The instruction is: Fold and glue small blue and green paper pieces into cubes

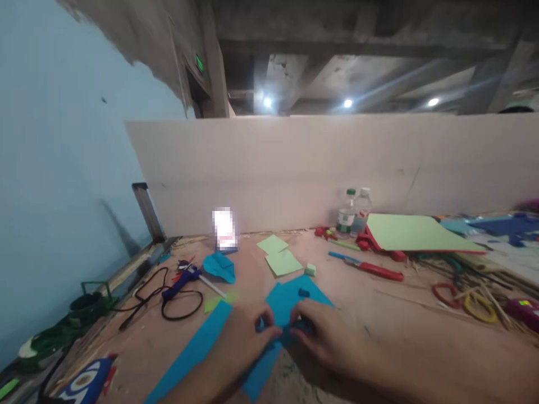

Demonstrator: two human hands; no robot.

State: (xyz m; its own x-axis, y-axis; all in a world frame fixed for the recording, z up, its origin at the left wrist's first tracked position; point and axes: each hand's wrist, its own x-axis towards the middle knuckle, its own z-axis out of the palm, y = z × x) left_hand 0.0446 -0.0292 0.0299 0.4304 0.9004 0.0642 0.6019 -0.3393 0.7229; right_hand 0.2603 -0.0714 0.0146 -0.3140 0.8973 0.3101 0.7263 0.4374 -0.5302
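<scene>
Near the table's front, my left hand (248,334) and my right hand (326,331) face each other a short way apart. Fingers and thumbs on both sides are curled in a pinch on a small piece of blue paper, mostly hidden by the fingers. Beneath and beyond them lies a blue paper sheet (315,289), with a small dark blue piece (304,293) on top of it. A long blue paper strip (189,353) runs under my left forearm. Just past the sheet sits a small pale green block (310,270).
Pale green paper squares (284,262) lie further back. On the left are a blue glue gun (181,283) with a black cord and a crumpled blue paper (219,267). To the right are a red-handled knife (374,269), scissors (480,307) and two bottles (346,216) by the board.
</scene>
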